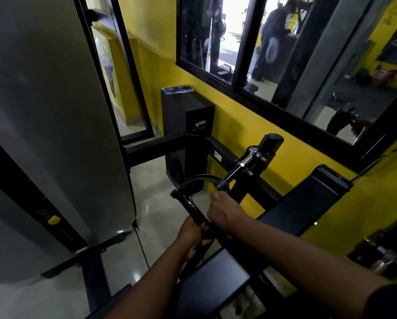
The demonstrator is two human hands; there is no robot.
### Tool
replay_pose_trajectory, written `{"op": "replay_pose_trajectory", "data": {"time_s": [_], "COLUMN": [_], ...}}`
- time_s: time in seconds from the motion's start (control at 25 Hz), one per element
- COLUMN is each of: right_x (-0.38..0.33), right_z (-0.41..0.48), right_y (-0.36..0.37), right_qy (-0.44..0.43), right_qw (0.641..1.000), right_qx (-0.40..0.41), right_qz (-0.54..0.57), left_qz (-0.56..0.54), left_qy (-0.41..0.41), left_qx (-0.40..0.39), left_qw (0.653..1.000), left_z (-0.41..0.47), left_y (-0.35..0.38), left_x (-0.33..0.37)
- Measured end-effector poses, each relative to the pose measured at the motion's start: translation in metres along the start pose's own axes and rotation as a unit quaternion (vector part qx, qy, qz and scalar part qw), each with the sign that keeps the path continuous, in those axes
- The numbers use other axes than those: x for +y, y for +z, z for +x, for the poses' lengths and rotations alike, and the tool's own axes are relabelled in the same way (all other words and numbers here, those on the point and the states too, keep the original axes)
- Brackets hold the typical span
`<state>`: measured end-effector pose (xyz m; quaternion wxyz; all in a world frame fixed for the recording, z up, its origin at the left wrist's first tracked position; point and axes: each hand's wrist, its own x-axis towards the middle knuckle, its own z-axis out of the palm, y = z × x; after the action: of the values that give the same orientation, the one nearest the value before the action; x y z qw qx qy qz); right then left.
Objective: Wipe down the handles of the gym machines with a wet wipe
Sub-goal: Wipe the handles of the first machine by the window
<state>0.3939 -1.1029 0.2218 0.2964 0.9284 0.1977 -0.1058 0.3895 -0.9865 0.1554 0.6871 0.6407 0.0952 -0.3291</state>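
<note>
Handle (194, 209): lower centre, left hand (190, 236) gripping its lower end, right hand (223, 211) just above.
Machine cover (43, 111): filling the left.
Box (183, 111): centre, against the wall (239, 125).
Mirror (273, 54): upper right, on that wall.

The left hand (191, 234) grips the handle (191, 207) low down. The right hand (224, 210), fingers curled, sits just beside it, higher up.

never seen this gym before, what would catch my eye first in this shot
The bright yellow wall grabs the eye first, with black-framed glass panes across it upper right. A big grey weight-stack shroud fills the left. Low centre, the left hand grips a black handle; the right hand sits just above it, a pale blur at its fingers.
</note>
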Motion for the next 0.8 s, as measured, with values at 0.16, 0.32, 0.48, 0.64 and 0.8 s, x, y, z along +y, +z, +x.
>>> {"op": "replay_pose_trajectory", "data": {"time_s": [0.16, 0.32, 0.48, 0.64, 0.8], "right_x": [0.015, 0.020, 0.030, 0.018, 0.026], "right_z": [-0.014, -0.029, -0.012, -0.003, -0.001], "right_y": [0.017, 0.043, 0.032, 0.040, 0.035], "right_qy": [0.004, 0.010, 0.297, 0.188, 0.245], "right_qw": [0.975, 0.936, 0.809, 0.875, 0.825], "right_qx": [0.212, 0.351, 0.405, 0.395, 0.430], "right_qz": [-0.059, 0.027, 0.304, 0.207, 0.275], "left_qz": [0.010, -0.012, -0.023, -0.031, -0.027], "left_qy": [-0.009, -0.046, -0.059, -0.066, -0.065], "left_qx": [0.007, 0.005, 0.003, 0.005, 0.002], "left_qw": [1.000, 0.999, 0.998, 0.997, 0.997], "left_z": [0.003, 0.006, 0.005, 0.006, 0.003], "left_y": [-0.002, -0.007, -0.006, -0.007, -0.009], "left_x": [0.004, 0.009, 0.010, 0.011, 0.013]}}
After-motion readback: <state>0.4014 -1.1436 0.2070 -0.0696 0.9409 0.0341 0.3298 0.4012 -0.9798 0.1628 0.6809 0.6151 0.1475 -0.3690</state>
